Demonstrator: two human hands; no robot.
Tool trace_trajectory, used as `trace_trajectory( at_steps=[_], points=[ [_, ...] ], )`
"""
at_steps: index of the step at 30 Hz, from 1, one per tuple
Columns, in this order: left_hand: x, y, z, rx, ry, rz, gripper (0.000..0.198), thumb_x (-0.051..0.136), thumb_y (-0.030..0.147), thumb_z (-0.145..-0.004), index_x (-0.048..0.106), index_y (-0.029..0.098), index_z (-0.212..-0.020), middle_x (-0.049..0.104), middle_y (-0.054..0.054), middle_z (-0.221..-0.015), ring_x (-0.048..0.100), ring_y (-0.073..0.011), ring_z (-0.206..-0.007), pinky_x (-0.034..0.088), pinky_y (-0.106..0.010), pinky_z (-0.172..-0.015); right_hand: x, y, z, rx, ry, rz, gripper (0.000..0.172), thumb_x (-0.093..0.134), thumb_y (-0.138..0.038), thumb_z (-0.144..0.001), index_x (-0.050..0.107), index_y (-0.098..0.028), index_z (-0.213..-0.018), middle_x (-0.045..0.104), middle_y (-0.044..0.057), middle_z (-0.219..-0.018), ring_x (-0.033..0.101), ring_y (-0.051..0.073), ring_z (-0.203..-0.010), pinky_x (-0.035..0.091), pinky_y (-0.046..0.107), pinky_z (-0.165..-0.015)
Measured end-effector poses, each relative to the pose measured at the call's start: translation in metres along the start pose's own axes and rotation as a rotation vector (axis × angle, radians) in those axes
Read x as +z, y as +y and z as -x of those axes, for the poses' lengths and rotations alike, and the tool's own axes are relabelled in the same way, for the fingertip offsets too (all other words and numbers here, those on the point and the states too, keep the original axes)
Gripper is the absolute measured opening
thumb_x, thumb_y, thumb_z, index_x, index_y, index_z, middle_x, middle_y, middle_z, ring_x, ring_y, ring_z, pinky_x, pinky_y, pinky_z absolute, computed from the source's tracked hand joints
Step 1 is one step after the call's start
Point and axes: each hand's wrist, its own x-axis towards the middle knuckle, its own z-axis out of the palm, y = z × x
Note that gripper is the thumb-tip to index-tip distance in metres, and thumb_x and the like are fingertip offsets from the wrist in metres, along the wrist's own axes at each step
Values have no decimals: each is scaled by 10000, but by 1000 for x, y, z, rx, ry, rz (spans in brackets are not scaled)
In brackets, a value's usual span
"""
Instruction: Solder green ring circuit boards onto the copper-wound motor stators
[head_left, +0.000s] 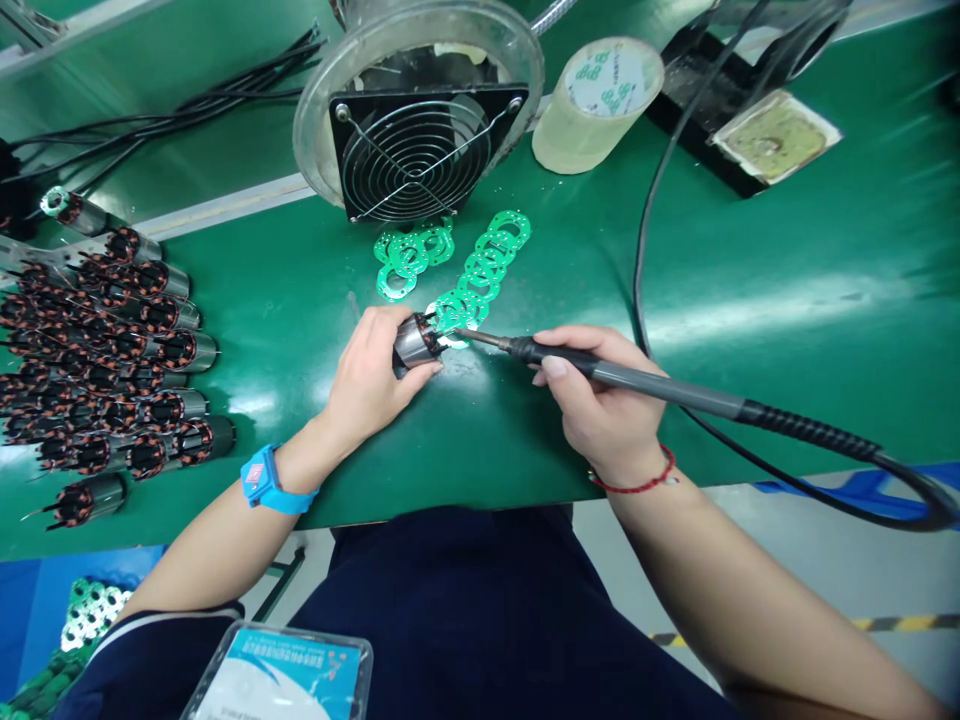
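Fingers and thumb of my left hand (367,375) are wrapped round a motor stator (417,341), a metal cylinder with copper windings, tilted on its side. My right hand (600,390) grips a soldering iron (637,377) like a pen. Its metal tip reaches the winding end of the stator; whether it touches is too small to tell. Around the tip lies a row of overlapping green ring-shaped circuit boards (487,265), stretching away from me. A second small pile of green ring boards (409,255) is just to its left, beyond my left hand.
Several rows of stators (142,350) stand at the left. A round-mouthed fan (420,160) sits at the back, beside a tape roll (577,130). A soldering iron stand with sponge (776,140) is back right. The iron's black cable (639,260) loops across the right side.
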Motion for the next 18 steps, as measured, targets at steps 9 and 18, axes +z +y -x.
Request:
trace_trajectory(
  at_steps=[9, 18],
  points=[
    [1, 2, 0, -12, -35, -14, 444, 728, 257, -798, 491, 159, -1160, 600, -98, -1099, 570, -239, -1018, 491, -402, -890, -2, -10, -4, -90, -47, 126, 105, 617, -261, -831, 679, -260, -916, 705, 9, -767, 647, 176, -637, 529, 348, -612],
    [1, 1, 0, 15, -56, -5, 437, 713, 283, -820, 503, 158, -1183, 598, -109, -1129, 561, -244, -1069, 481, -412, -926, 1, -9, -3, -280, -53, 152, 174, 620, -175, -784, 663, -273, -921, 711, 10, -768, 650, 184, -644, 518, 341, -573]
  ],
)
